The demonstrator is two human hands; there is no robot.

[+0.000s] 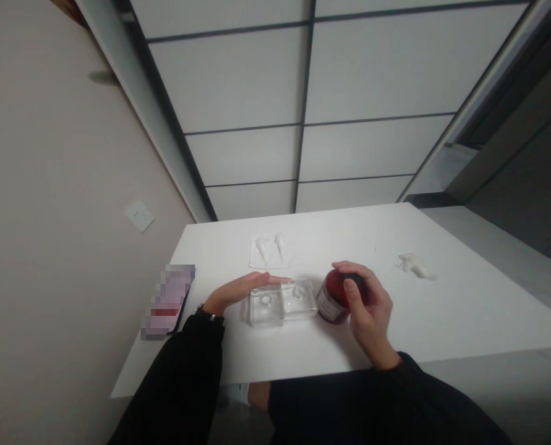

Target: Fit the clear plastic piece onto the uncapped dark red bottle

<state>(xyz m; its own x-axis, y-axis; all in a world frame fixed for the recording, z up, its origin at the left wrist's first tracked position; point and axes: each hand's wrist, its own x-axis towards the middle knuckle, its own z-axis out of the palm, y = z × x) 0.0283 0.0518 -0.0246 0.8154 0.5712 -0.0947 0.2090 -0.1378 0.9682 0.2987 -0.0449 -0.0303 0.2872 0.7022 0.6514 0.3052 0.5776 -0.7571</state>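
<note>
Two clear square box-like holders with round openings stand side by side on the white table. My left hand lies along their back side with its fingers stretched out. It looks to be touching them. My right hand is wrapped round the upper part of a dark red bottle, which has a white label and a black cap. The bottle is just right of the clear holders. Whether its base rests on the table is hard to see.
Behind my left hand, two small white long-stemmed pieces lie on a thin white sheet. A crumpled whitish clump is at the right. A phone with a blurred screen lies at the left edge, near the wall.
</note>
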